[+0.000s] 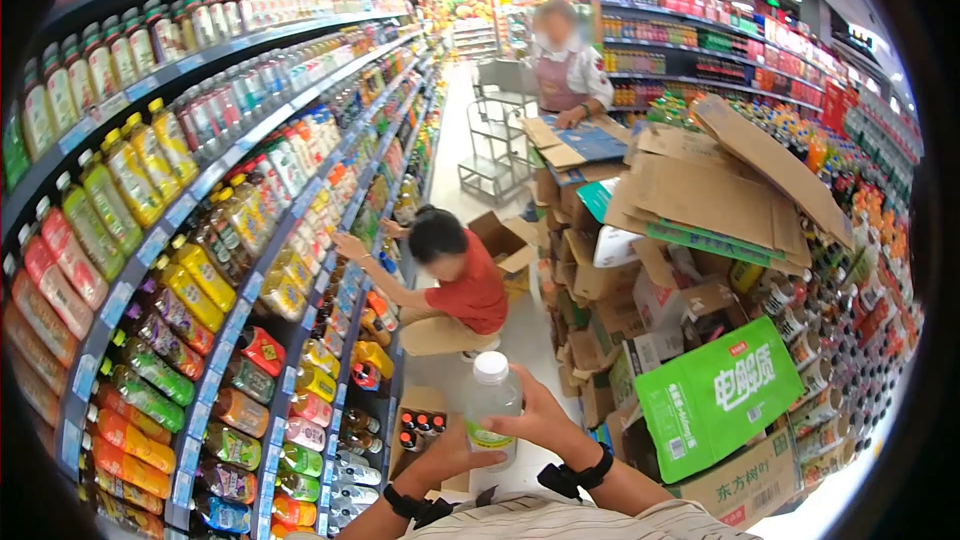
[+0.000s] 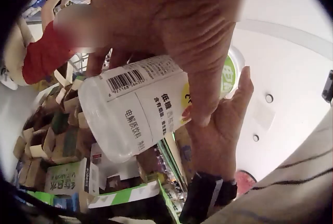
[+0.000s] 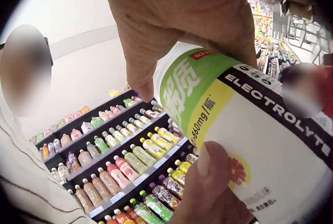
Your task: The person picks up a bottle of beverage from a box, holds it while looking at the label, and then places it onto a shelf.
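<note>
A clear electrolyte drink bottle (image 1: 492, 395) with a white cap stands upright between my two hands, in front of my body. My left hand (image 1: 450, 455) holds it from the left, low on its side. From the right, my right hand (image 1: 545, 420) grips it with fingers around the body. In the left wrist view the bottle (image 2: 148, 104) shows a barcode and small print. Its label (image 3: 276, 135) in the right wrist view is white, green and yellow with the word ELECTROLYTE.
Shelves of drinks (image 1: 200, 190) line the left. A person in a red top (image 1: 470, 285) crouches there, reaching into them. Flattened cartons (image 1: 720, 185) and a green box (image 1: 715, 395) pile up at right. Another person (image 1: 570, 70) stands behind the pile, near a step ladder (image 1: 495, 130).
</note>
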A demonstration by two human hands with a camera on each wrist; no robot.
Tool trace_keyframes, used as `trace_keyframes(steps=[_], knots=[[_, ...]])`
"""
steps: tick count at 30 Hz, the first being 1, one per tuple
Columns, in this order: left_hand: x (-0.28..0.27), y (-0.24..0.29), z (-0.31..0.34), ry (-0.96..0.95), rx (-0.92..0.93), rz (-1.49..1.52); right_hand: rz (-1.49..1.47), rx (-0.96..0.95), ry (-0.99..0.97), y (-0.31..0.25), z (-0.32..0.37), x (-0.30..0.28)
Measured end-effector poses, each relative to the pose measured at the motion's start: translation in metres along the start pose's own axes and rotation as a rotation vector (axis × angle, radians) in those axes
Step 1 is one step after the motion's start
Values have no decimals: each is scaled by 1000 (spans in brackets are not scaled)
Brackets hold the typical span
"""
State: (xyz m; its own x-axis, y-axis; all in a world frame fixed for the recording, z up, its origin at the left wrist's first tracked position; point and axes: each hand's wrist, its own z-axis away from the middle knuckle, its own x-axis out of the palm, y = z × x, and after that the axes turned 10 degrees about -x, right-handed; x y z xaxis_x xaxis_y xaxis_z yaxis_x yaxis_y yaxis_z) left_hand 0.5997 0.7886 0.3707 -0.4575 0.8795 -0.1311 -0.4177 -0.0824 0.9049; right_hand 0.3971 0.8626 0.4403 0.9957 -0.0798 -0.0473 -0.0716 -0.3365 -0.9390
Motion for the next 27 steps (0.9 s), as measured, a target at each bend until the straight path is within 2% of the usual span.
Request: trace_keyframes(steps=[5,8,9,14,17,19,22,25,26,27], knots=[[-16,-6,15,118,58,27,-104,91,-7,11,-16,22],[-27,-26,17,132,83,47,-124,12,-31,18,-25,35],[-29,-17,27,144,60,35,-155,31,-25,19,-27,39],[-32,-18,50,142,35,380,-436,125,-69,35,-43,58],[-37,-52,45,172,61,518,-442,156,-161,41,-49,68],[-43,-63,40,227,174,584,-407,109,-182,54,-55,74],[-48,-74,44,370,207,368,-394,92,-213,90,-51,79],[-51,-79,41,371,134,661,-385,172,-216,78,-54,80],[-64,-94,32,341,146,488,-393,196,-195,79,-51,78],[-58,-58,37,277,164,723,-382,257,-191,87,-43,76]])
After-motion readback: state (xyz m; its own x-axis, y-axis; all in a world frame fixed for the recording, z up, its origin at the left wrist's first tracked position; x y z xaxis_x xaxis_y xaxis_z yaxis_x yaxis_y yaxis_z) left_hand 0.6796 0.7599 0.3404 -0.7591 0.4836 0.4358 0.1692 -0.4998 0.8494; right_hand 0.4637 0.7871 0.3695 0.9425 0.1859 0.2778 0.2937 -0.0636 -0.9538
